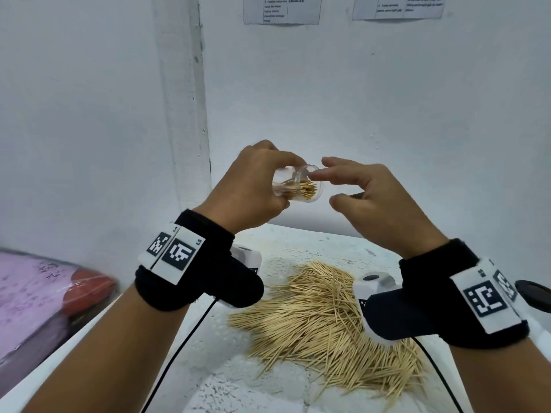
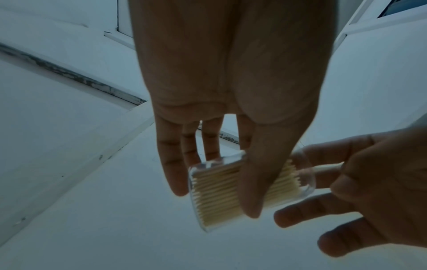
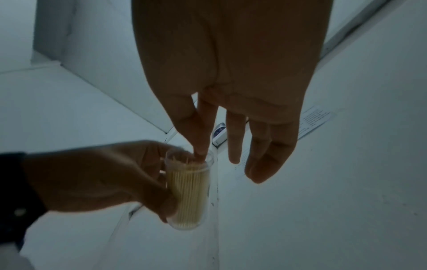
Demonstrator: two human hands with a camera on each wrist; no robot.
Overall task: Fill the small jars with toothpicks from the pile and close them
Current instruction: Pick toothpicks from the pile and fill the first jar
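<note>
Above white table point(image 1: 226, 368), toothpick pile point(image 1: 331, 323), left fingers point(image 1: 268, 171) gripping jar point(image 1: 301, 186), right fingers point(image 1: 337, 171) loose.

Both hands are raised close together, left hand point(image 1: 249, 186) curled in a grip, right hand point(image 1: 369, 198) loosely extended.

Printed sheets point(image 1: 281, 8) on wall: text too blurred to read. Wristband tags point(image 1: 180, 254): patterns only, no words.
</note>
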